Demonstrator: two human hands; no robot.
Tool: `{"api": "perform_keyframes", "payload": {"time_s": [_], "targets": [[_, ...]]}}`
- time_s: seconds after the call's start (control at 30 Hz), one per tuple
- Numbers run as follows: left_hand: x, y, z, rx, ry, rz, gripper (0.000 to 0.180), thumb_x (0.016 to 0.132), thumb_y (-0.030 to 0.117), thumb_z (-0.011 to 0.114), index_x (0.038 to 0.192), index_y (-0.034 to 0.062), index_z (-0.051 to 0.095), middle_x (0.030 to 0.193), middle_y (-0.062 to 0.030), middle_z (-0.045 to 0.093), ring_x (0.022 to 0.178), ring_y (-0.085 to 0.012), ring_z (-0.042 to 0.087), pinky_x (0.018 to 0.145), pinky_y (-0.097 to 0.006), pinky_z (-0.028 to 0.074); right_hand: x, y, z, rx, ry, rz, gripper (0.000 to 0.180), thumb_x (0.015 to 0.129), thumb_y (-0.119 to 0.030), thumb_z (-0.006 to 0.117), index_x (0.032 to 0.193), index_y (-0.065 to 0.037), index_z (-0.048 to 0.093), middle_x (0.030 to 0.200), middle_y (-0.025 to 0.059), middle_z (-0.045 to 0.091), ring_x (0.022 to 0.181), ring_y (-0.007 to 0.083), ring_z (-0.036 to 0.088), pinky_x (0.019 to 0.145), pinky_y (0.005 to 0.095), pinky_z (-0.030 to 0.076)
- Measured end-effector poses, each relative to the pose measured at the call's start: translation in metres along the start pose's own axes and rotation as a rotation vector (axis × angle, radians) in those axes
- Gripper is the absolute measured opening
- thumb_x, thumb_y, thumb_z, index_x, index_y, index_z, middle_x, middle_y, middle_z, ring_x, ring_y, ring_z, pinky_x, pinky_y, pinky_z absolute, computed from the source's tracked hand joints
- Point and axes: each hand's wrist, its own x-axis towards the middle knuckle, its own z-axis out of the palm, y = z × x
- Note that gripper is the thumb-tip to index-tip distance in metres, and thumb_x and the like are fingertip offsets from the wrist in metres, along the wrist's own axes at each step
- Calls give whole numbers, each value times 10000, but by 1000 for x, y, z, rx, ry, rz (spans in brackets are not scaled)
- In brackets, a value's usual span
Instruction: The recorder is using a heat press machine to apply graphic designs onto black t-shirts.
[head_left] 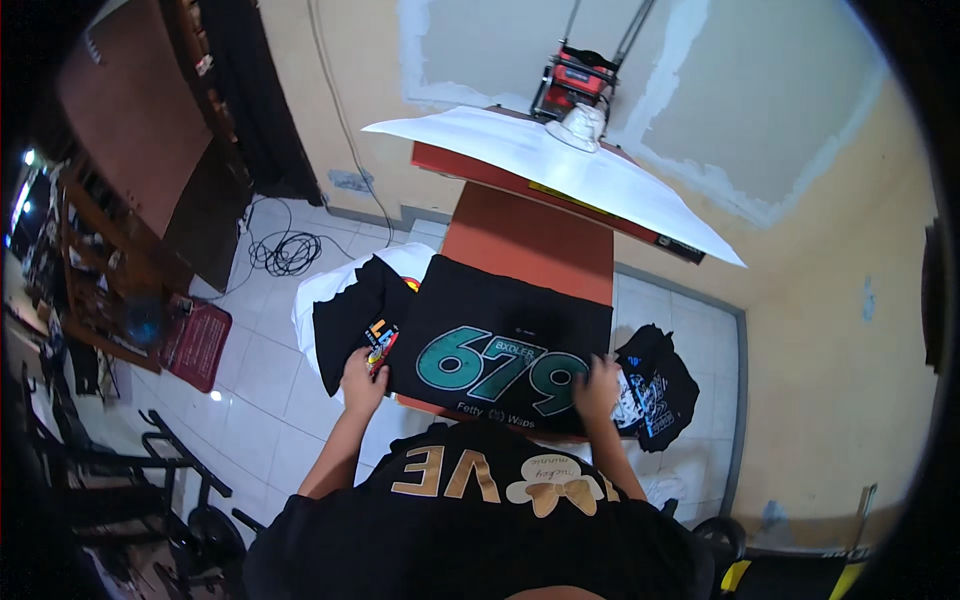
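Note:
A black T-shirt with large teal printed figures lies flat over a red bed, which looks like the lower part of a heat press. At the shirt's left edge is my left hand, thumb and fingers apart, beside another black printed garment. My right hand rests at the shirt's right edge; its fingers are smeared by motion. Just beyond that hand hangs or lies a dark garment with blue and white print; what holds it up is hidden.
Over the bed's far end stands a red upper plate topped by a wide white sheet. A white cloth bulges out at the left. Coiled black cable and a dark red mat lie on the tiled floor. A wall bounds the right.

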Motion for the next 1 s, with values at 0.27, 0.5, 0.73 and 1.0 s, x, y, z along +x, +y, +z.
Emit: {"api": "perform_keyframes", "payload": {"time_s": [0.27,0.5,0.73,1.0], "targets": [[-18,37,22,246,-567,-90,1100,703,607,643,1468,51,80,1524,-190,39,1397,-367,94,1047,-618,174,14,-209,80,-46,-414,-1058,590,869,-399,527,1405,-213,362,1498,43,283,1387,250,241,1067,630,138],[-22,27,27,120,-516,-57,1128,679,598,685,1463,49,90,1509,-180,123,1357,-376,206,1018,-592,240,123,-267,122,82,-413,-994,347,869,-351,526,1182,-209,574,1292,2,517,1317,210,357,1059,579,204],[-14,27,35,69,-512,-2,1142,658,562,727,1458,40,101,1503,-185,135,1342,-377,227,987,-614,285,80,-291,133,-93,-322,-1031,255,785,-358,516,807,-195,711,943,7,666,1192,255,470,1006,674,200],[-14,7,33,78,-456,119,1141,663,505,754,1445,3,92,1443,-295,175,1293,-465,262,1035,-511,300,25,-227,111,231,-195,-1051,421,878,-357,502,1286,-249,510,1411,24,415,1340,230,328,1069,563,207]]}}
